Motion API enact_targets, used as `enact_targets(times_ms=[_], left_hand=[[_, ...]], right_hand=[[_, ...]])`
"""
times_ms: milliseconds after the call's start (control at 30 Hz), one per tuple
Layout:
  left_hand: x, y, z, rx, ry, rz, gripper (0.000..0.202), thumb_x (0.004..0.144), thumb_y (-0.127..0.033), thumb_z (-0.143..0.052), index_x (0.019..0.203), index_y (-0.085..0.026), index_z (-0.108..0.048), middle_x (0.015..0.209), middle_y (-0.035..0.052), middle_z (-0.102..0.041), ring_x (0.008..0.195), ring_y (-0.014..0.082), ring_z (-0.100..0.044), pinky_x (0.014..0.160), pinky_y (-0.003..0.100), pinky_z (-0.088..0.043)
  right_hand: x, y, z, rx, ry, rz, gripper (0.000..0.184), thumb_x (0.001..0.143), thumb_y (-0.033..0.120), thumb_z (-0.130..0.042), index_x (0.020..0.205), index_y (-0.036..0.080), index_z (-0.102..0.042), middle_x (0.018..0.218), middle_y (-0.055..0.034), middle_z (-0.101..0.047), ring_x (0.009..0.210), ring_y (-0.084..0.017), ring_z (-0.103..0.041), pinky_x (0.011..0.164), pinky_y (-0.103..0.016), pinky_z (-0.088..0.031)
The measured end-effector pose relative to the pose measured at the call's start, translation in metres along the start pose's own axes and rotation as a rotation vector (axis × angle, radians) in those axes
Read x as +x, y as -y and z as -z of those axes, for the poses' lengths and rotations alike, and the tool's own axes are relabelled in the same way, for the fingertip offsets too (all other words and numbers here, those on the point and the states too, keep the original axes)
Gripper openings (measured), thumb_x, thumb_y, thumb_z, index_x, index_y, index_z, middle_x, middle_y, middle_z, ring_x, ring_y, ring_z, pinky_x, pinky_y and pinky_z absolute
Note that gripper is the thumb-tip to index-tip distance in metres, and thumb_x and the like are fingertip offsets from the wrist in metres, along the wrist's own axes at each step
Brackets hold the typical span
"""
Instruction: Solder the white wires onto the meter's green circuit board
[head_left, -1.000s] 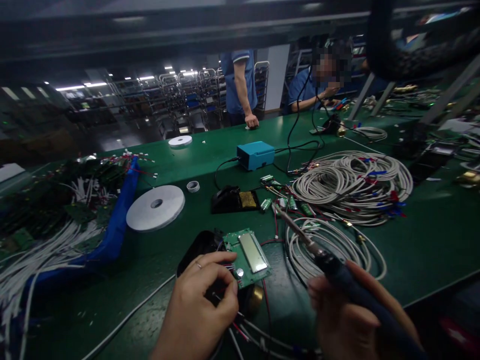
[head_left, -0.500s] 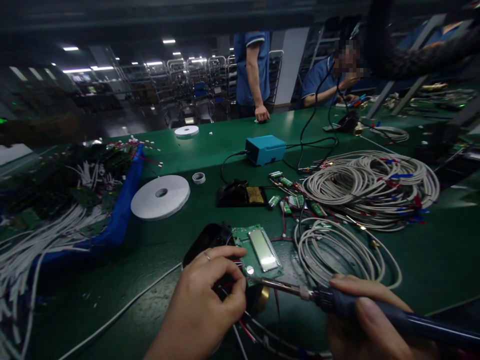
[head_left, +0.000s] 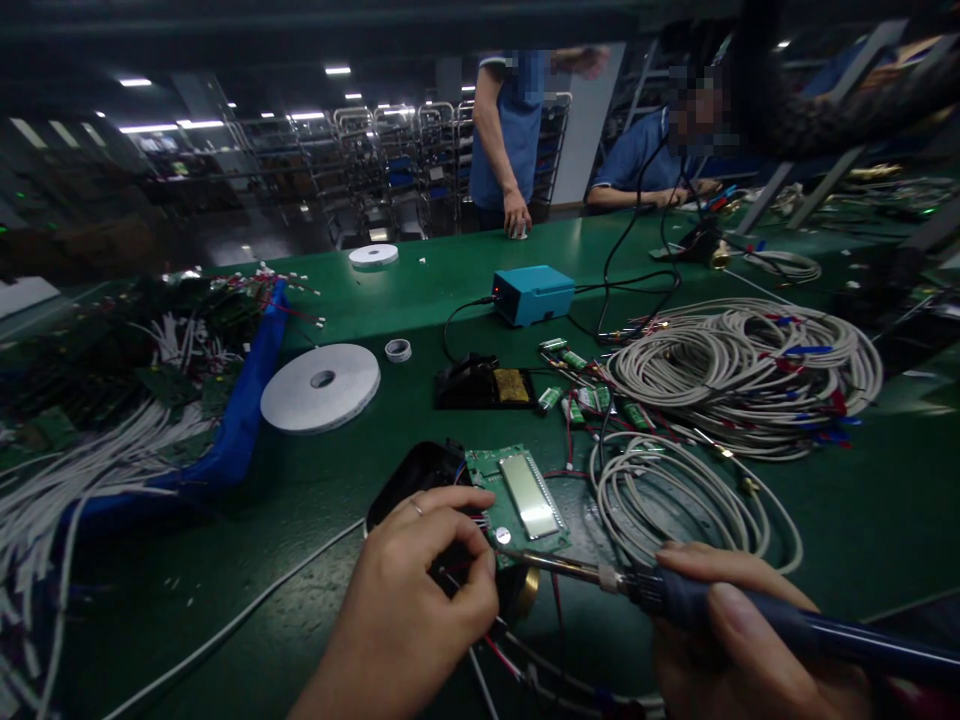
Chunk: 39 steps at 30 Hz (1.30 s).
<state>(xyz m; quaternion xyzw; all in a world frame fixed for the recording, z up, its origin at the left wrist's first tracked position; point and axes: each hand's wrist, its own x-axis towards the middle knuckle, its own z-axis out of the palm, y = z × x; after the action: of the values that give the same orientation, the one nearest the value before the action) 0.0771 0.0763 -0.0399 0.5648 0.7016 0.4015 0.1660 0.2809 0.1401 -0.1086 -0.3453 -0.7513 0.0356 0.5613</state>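
Observation:
My right hand (head_left: 750,630) grips the dark blue handle of a soldering iron (head_left: 697,605). Its metal tip reaches the lower left edge of a green circuit board (head_left: 487,470) that carries a small LCD screen (head_left: 531,497). At that same edge my left hand (head_left: 427,580) pinches a thin wire, mostly hidden by thumb and forefinger, with its other fingers over the board's side. A black housing (head_left: 420,480) lies behind the left hand, and a brass-coloured fitting (head_left: 529,592) shows below the board.
Beyond the board stand an iron stand with a yellow sponge (head_left: 512,387) and a teal soldering station (head_left: 534,295). Coiled grey cables (head_left: 720,370) and green batteries (head_left: 592,400) lie right. Left are a white tape roll (head_left: 321,388) and a blue bin (head_left: 255,400) of wired boards. Two people are across the table.
My hands, the iron and the board hold nearly the same position. Across the table, the standing person has raised one arm, and the seated person's hand has dropped to the tabletop.

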Motion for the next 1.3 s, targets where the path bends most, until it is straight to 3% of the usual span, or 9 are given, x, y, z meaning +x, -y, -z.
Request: enact_targets(times_ms=[200,267,367,500,633,733,867,1167,1300], left_hand=[[0.001,0.000,-0.001,0.010,-0.017,-0.003,0.014,0.067,-0.017,-0.052,0.058,-0.023,-0.061,0.094,0.0004,-0.073,0.085,0.0191,-0.068,0.077,0.032,-0.053],[0.001,0.001,-0.001,0.007,-0.013,-0.008,0.014,0.067,-0.016,-0.052,0.058,-0.023,-0.061,0.094,0.0007,-0.073,0.086,0.0190,-0.068,0.077,0.031,-0.053],[0.001,0.001,0.000,-0.001,-0.002,-0.011,0.014,0.066,-0.015,-0.052,0.056,-0.023,-0.060,0.093,0.0002,-0.073,0.086,0.0186,-0.068,0.077,0.030,-0.053],[0.002,0.001,0.001,-0.002,-0.006,-0.009,0.014,0.067,-0.016,-0.053,0.056,-0.023,-0.059,0.093,-0.0015,-0.072,0.086,0.0174,-0.068,0.077,0.029,-0.052],[0.002,0.001,0.000,0.013,-0.012,-0.017,0.014,0.067,-0.016,-0.053,0.056,-0.023,-0.060,0.093,-0.0022,-0.072,0.086,0.0168,-0.068,0.078,0.029,-0.052],[0.001,0.002,-0.001,0.025,-0.012,-0.029,0.014,0.068,-0.016,-0.052,0.057,-0.023,-0.060,0.093,-0.0019,-0.072,0.086,0.0166,-0.067,0.078,0.029,-0.052],[0.000,0.005,0.002,0.027,0.018,-0.052,0.015,0.070,-0.015,-0.053,0.061,-0.023,-0.060,0.098,-0.0020,-0.071,0.091,0.0159,-0.066,0.082,0.027,-0.051],[0.003,0.017,0.035,-0.210,0.428,-0.004,0.016,0.081,-0.020,-0.058,0.077,-0.029,-0.070,0.117,-0.0033,-0.065,0.113,0.0142,-0.057,0.092,0.021,-0.043],[0.001,0.015,0.036,-0.177,0.425,0.007,0.013,0.078,-0.017,-0.061,0.074,-0.027,-0.069,0.115,-0.0028,-0.065,0.111,0.0152,-0.058,0.092,0.023,-0.042]], right_hand=[[0.003,0.004,-0.002,0.186,0.013,-0.244,0.011,0.083,0.017,-0.055,0.081,0.022,-0.065,0.069,-0.0012,-0.066,0.052,-0.015,-0.060,0.043,-0.027,-0.044],[0.001,0.006,-0.003,0.212,-0.075,-0.267,0.007,0.079,0.018,-0.060,0.078,0.023,-0.066,0.072,-0.0013,-0.066,0.061,-0.016,-0.063,0.050,-0.027,-0.049],[-0.002,0.012,-0.006,0.381,-0.316,-0.537,0.010,0.078,0.026,-0.060,0.072,0.022,-0.067,0.076,-0.0037,-0.064,0.072,-0.017,-0.062,0.052,-0.026,-0.049],[0.004,0.027,-0.015,0.471,-0.545,-0.778,0.023,0.077,0.041,-0.063,0.075,0.019,-0.067,0.076,-0.0046,-0.061,0.063,-0.015,-0.056,0.046,-0.025,-0.045],[0.018,0.040,-0.027,0.591,-0.380,-0.555,0.023,0.080,0.041,-0.068,0.094,0.023,-0.066,0.056,0.0044,-0.058,0.045,-0.011,-0.051,0.044,-0.025,-0.044],[0.021,0.042,-0.038,0.437,-0.101,-0.335,0.021,0.087,0.025,-0.060,0.108,0.025,-0.061,0.075,0.0020,-0.071,0.074,-0.014,-0.066,0.071,-0.027,-0.056],[0.016,0.039,-0.054,0.440,0.090,-0.158,0.037,0.082,0.012,-0.061,0.116,0.025,-0.055,0.089,0.0007,-0.072,0.103,-0.015,-0.062,0.089,-0.029,-0.054],[0.012,0.038,-0.060,0.569,0.108,-0.121,0.044,0.079,0.003,-0.059,0.116,0.025,-0.053,0.092,0.0013,-0.070,0.103,-0.011,-0.059,0.091,-0.024,-0.052],[0.012,0.038,-0.060,0.588,0.103,-0.094,0.046,0.078,0.000,-0.058,0.117,0.024,-0.052,0.093,0.0017,-0.069,0.106,-0.010,-0.057,0.096,-0.021,-0.048]])
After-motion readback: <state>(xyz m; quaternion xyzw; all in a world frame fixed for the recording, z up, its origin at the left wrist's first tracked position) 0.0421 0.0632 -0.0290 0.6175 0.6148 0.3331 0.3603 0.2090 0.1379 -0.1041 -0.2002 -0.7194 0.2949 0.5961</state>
